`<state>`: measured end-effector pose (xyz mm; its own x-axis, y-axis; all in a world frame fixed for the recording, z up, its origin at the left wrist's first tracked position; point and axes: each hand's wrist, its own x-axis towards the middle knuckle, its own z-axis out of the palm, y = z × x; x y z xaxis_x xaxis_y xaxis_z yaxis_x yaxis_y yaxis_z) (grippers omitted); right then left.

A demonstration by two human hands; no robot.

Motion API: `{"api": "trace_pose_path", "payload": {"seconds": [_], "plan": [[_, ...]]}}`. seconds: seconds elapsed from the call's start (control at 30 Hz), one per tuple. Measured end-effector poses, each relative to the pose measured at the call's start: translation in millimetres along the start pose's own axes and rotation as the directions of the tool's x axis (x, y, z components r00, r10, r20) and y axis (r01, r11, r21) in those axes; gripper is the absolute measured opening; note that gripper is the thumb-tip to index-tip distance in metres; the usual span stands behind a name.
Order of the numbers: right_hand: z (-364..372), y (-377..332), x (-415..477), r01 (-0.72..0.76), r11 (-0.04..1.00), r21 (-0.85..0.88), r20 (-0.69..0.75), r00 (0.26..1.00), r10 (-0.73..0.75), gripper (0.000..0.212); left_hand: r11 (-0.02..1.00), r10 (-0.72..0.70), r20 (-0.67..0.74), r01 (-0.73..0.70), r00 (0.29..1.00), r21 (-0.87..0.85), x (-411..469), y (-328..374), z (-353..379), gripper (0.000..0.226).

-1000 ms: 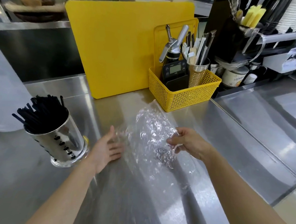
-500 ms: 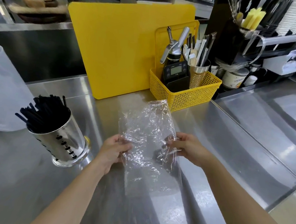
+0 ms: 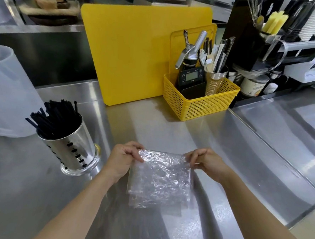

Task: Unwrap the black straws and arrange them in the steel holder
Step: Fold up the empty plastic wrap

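Well, your left hand (image 3: 122,158) pinches one upper corner of the clear wrapper (image 3: 160,180) and your right hand (image 3: 208,163) pinches the other; the fingers (image 3: 135,156) of each are curled onto the film, thumb against forefinger, which keeps the crinkled sheet spread between them while its lower part lies on the tabletop (image 3: 171,124); held by both corners like this, it looks ready to be folded or lifted away in one piece. The wrapper looks empty; I see no straw inside it. The black straws (image 3: 55,118) stand bunched in the steel holder (image 3: 73,149), just to the left of your left hand, leaning a little towards the left rim; the holder stands upright and apart from the film, so clearing the wrapper need not disturb it. By my reading the arranging is done and only the waste remains; take care that the light film does not catch the straw tips as you carry it off.
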<state>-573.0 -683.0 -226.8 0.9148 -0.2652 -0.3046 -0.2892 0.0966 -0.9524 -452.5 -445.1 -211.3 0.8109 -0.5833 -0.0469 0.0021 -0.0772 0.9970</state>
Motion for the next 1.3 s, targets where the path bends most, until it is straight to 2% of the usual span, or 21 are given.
{"api": "trace_pose_path", "payload": {"seconds": [0.1,0.2,0.27,0.3,0.33,0.4,0.43,0.5,0.53,0.6,0.67,0.73,0.8,0.87,0.93,1.03,1.07,1.1,1.17,1.2,1.3], "plan": [[6.8,-8.8,3.3,0.084,0.985,-0.153,0.012,0.996,-0.083,0.043,0.988,0.052,0.118,-0.068,0.992,0.138,2.0,1.7,2.4,0.074],[21.1,-26.8,2.4,0.045,0.951,-0.306,0.299,0.953,0.051,0.028,0.983,0.096,0.176,-0.121,0.98,0.136,3.3,4.6,11.4,0.076],[33.1,-33.4,3.3,0.074,0.868,-0.491,0.39,0.91,0.144,0.023,0.986,0.131,0.177,-0.147,0.975,0.08,0.0,14.7,17.4,0.055],[38.6,-35.0,4.2,0.089,0.855,-0.51,0.387,0.912,0.136,0.019,0.991,0.126,0.157,-0.133,0.98,0.034,-1.8,19.5,17.5,0.038],[42.7,-35.7,5.8,0.091,0.875,-0.476,0.358,0.929,0.098,0.015,0.995,0.095,0.139,-0.091,0.986,-0.036,-0.9,21.3,14.0,0.03],[47.2,-34.8,9.0,0.08,0.939,-0.335,0.254,0.967,0.008,0.014,0.951,-0.103,0.162,0.145,0.981,-0.275,2.3,16.5,-4.0,0.062],[49.4,-34.3,10.3,0.077,0.962,-0.263,0.203,0.979,-0.022,0.017,0.877,-0.204,0.201,0.27,0.958,-0.398,3.2,11.2,-14.0,0.08],[54.2,-32.5,13.4,0.064,0.991,-0.116,0.104,0.993,-0.052,0.027,0.784,-0.311,0.261,0.401,0.914,-0.473,1.0,1.9,-28.5,0.104],[56.9,-31.6,15.1,0.061,0.997,-0.04,0.055,0.997,-0.059,0.03,0.769,-0.341,0.267,0.431,0.901,-0.471,-2.7,-1.7,-30.9,0.106],[63.8,-31.9,17.1,0.045,0.997,0.059,-0.013,0.999,-0.045,0.027,0.712,-0.374,0.258,0.454,0.891,-0.536,-10.7,-9.3,-29.8,0.1],[72.1,-29.4,17.0,0.036,0.998,0.046,-0.051,0.998,-0.033,0.012,0.694,-0.342,0.29,0.448,0.894,-0.563,-18.1,-9.3,-25.4,0.099],[80.0,-24.8,15.3,0.029,0.999,0.03,-0.087,0.996,-0.027,0.011,0.771,-0.292,0.298,0.408,0.909,-0.489,-21.2,-5.0,-18.4,0.097],[83.6,-19.2,15.0,0.01,0.999,0.031,-0.124,0.992,-0.006,0.014,0.85,-0.297,0.217,0.361,0.93,-0.384,-22.9,-2.1,-14.8,0.094],[83.0,-15.6,14.7,0.008,1.0,0.026,-0.177,0.984,-0.004,0.013,0.85,-0.317,0.154,0.352,0.936,-0.391,-23.7,-3.7,-19.6,0.09],[80.8,-13.6,13.5,0.028,0.999,0.033,-0.246,0.969,-0.019,0.011,0.804,-0.309,0.22,0.378,0.925,-0.459,-28.9,-3.3,-27.6,0.09],[82.2,-12.7,9.7,0.037,0.999,0.012,-0.28,0.96,-0.032,0.008,0.863,-0.363,0.242,0.423,0.9,-0.277,-39.7,4.7,-23.6,0.102],[84.1,-12.4,8.1,0.038,0.999,0.01,-0.276,0.961,-0.034,0.009,0.884,-0.38,0.21,0.421,0.901,-0.202,-41.8,4.7,-18.6,0.09],[86.3,-12.4,6.4,0.04,0.999,0.013,-0.268,0.963,-0.035,0.009,0.899,-0.383,0.165,0.408,0.909,-0.163,-42.5,4.0,-14.2,0.067],[89.4,-13.8,1.1,0.034,0.999,0.026,-0.236,0.971,-0.027,0.008,0.91,-0.372,0.08,0.38,0.925,-0.165,-43.4,6.6,-10.7,0.018],[89.7,-15.5,-2.9,0.025,0.999,0.034,-0.21,0.978,-0.017,0.006,0.9,-0.38,0.048,0.381,0.924,-0.212,-43.0,5.5,-13.0,0.005],[83.5,-19.1,-18.1,-0.035,0.999,0.023,-0.093,0.995,0.037,0.006,0.887,-0.384,0.013,0.373,0.923,-0.272,-47.0,4.7,-24.3,0.012]]}}
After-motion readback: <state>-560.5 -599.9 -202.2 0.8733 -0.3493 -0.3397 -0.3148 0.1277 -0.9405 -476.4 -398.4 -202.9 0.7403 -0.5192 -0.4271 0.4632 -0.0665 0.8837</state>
